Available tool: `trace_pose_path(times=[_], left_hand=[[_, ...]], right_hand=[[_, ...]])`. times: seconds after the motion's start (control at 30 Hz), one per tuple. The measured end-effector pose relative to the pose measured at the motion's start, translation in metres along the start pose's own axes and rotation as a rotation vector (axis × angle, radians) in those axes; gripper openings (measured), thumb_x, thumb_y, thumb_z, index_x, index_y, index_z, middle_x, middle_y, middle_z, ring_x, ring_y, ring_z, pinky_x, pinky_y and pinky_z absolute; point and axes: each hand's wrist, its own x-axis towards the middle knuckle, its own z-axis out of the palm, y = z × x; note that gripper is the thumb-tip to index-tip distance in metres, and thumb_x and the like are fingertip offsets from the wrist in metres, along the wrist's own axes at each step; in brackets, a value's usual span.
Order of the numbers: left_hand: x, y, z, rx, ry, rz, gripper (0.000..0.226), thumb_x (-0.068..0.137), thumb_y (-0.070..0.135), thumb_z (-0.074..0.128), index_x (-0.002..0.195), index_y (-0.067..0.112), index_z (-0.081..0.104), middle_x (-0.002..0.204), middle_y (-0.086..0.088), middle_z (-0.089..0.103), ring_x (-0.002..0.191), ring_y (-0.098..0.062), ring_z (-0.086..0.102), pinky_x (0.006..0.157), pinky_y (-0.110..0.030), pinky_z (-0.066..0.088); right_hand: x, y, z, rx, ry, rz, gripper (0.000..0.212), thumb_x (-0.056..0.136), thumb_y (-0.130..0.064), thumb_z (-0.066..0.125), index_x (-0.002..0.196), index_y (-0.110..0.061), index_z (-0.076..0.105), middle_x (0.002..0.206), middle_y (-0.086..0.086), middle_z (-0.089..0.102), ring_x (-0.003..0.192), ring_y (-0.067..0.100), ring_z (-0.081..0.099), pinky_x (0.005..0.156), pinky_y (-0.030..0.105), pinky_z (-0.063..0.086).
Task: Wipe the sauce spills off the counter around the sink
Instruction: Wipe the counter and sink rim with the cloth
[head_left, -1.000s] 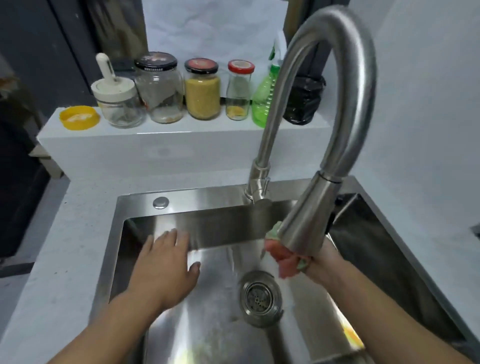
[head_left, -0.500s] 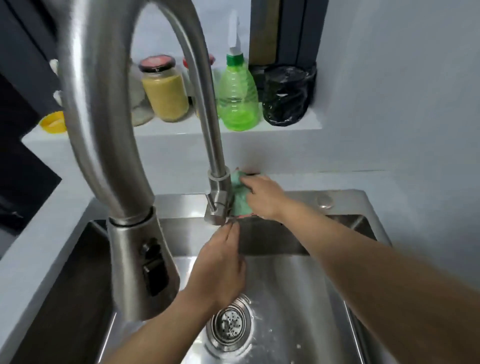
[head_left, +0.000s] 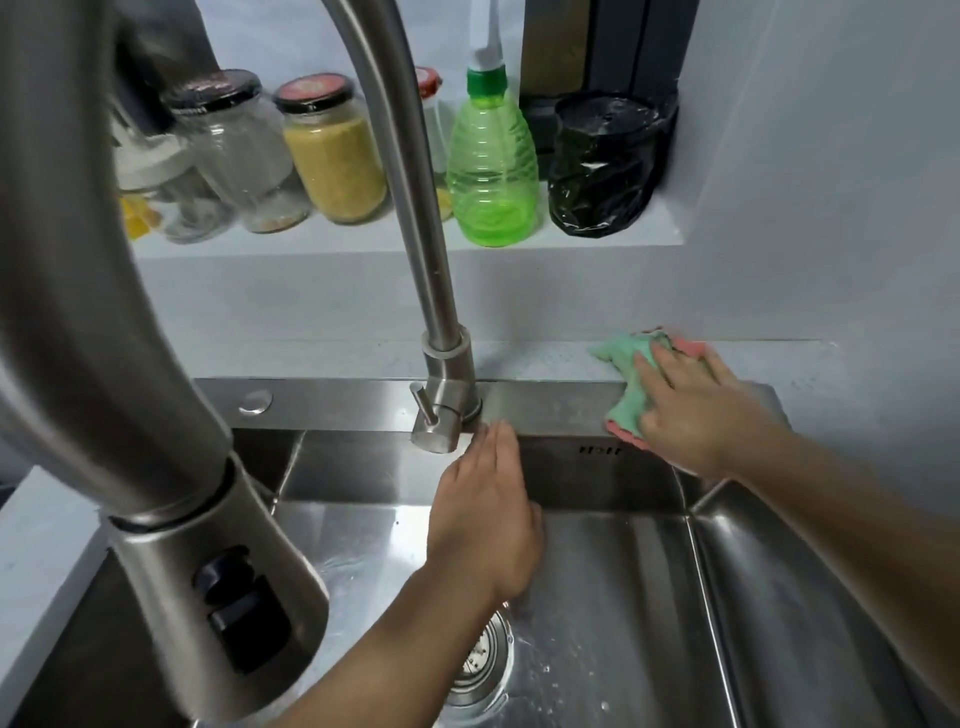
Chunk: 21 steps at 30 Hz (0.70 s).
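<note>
Pale grey counter (head_left: 519, 358) is being shown behind a steel sink (head_left: 337, 402), under a shelf where jars (head_left: 332, 150) and a green spray bottle (head_left: 491, 171) are being kept. A green and pink cloth (head_left: 623, 364) is being pressed flat by the right hand (head_left: 696, 410), fingers straight and spread. It lies across the sink's back right corner, probably so that its whole face is being dragged over any sauce there. No spill is being shown clearly. The left hand (head_left: 483, 514) is being held open, fingers straight together, just beside the tap (head_left: 447, 400), seemingly kept clear of the wiping. Whether it is touching cannot be told.
</note>
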Motion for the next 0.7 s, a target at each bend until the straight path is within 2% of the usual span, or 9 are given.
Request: trace_pose_path(times=[0.07, 0.1, 0.2, 0.27, 0.37, 0.47, 0.57, 0.63, 0.7], left_hand=[[0.004, 0.001, -0.002, -0.069, 0.022, -0.062, 0.067, 0.089, 0.021, 0.044, 0.150, 0.011, 0.020, 0.150, -0.012, 0.044, 0.134, -0.030, 0.043, 0.109, -0.034, 0.031], [0.004, 0.003, -0.003, -0.092, 0.030, -0.081, 0.064, 0.088, 0.021, 0.045, 0.148, 0.011, 0.023, 0.143, -0.012, 0.051, 0.126, -0.032, 0.049, 0.103, -0.035, 0.034], [0.004, 0.005, -0.005, -0.123, 0.060, -0.093, 0.056, 0.087, 0.019, 0.045, 0.140, 0.012, 0.028, 0.128, -0.011, 0.059, 0.114, -0.033, 0.055, 0.090, -0.036, 0.037], [0.004, 0.005, -0.004, -0.127, 0.072, -0.097, 0.048, 0.086, 0.018, 0.045, 0.133, 0.013, 0.032, 0.122, -0.011, 0.062, 0.109, -0.033, 0.056, 0.082, -0.034, 0.034], [0.006, 0.005, -0.005, -0.097, 0.061, -0.096, 0.044, 0.087, 0.019, 0.045, 0.129, 0.014, 0.035, 0.120, -0.013, 0.063, 0.109, -0.034, 0.057, 0.084, -0.036, 0.038], [0.006, 0.009, -0.009, -0.066, 0.045, -0.096, 0.044, 0.088, 0.020, 0.045, 0.130, 0.015, 0.034, 0.121, -0.011, 0.061, 0.109, -0.032, 0.056, 0.090, -0.038, 0.040], [0.006, 0.018, -0.008, -0.010, 0.029, -0.098, 0.046, 0.090, 0.020, 0.044, 0.133, 0.012, 0.031, 0.136, -0.011, 0.052, 0.122, -0.029, 0.051, 0.097, -0.035, 0.037], [0.010, 0.024, -0.007, 0.006, 0.015, -0.118, 0.044, 0.091, 0.019, 0.042, 0.132, 0.009, 0.031, 0.140, -0.012, 0.049, 0.128, -0.029, 0.047, 0.100, -0.035, 0.036], [0.013, 0.028, -0.007, 0.004, 0.025, -0.134, 0.041, 0.091, 0.019, 0.042, 0.129, 0.008, 0.032, 0.135, -0.013, 0.054, 0.124, -0.030, 0.051, 0.095, -0.035, 0.037]], right_hand=[[0.023, -0.037, -0.009, 0.013, -0.037, -0.055, 0.090, 0.082, -0.061, 0.013, 0.159, -0.017, -0.001, 0.165, 0.025, 0.006, 0.153, 0.037, 0.002, 0.123, 0.052, 0.003], [0.031, -0.060, -0.008, 0.033, -0.013, -0.143, 0.088, 0.083, -0.057, 0.020, 0.159, -0.017, 0.001, 0.164, 0.026, 0.008, 0.153, 0.039, 0.003, 0.123, 0.051, 0.005], [0.040, -0.110, -0.006, 0.164, 0.061, -0.449, 0.067, 0.097, -0.033, 0.038, 0.159, -0.018, 0.015, 0.168, 0.009, 0.004, 0.155, 0.026, -0.001, 0.125, 0.040, -0.004], [0.040, -0.112, -0.012, 0.193, 0.080, -0.511, 0.062, 0.102, -0.027, 0.034, 0.160, -0.017, 0.012, 0.169, 0.004, -0.002, 0.155, 0.019, -0.007, 0.122, 0.032, -0.012], [0.030, -0.074, -0.008, 0.142, 0.027, -0.411, 0.063, 0.104, -0.038, 0.020, 0.160, -0.019, -0.004, 0.167, 0.004, -0.014, 0.154, 0.021, -0.014, 0.124, 0.037, -0.010], [-0.002, -0.008, 0.011, 0.125, 0.020, -0.104, 0.078, 0.094, -0.057, 0.000, 0.159, -0.014, -0.005, 0.167, 0.011, -0.013, 0.154, 0.025, -0.013, 0.125, 0.042, -0.007], [-0.014, 0.006, 0.015, 0.115, 0.006, 0.139, 0.071, 0.102, -0.052, 0.009, 0.159, -0.013, -0.004, 0.166, 0.016, -0.012, 0.154, 0.031, -0.011, 0.125, 0.045, -0.004], [-0.003, -0.031, 0.008, 0.157, 0.051, 0.071, 0.066, 0.104, -0.047, 0.016, 0.159, -0.017, -0.005, 0.166, 0.018, -0.013, 0.153, 0.035, -0.013, 0.124, 0.048, -0.007], [0.006, -0.076, 0.004, 0.166, 0.086, -0.177, 0.063, 0.105, -0.046, 0.022, 0.159, -0.024, -0.002, 0.167, 0.013, -0.013, 0.153, 0.032, -0.013, 0.123, 0.046, -0.010]])
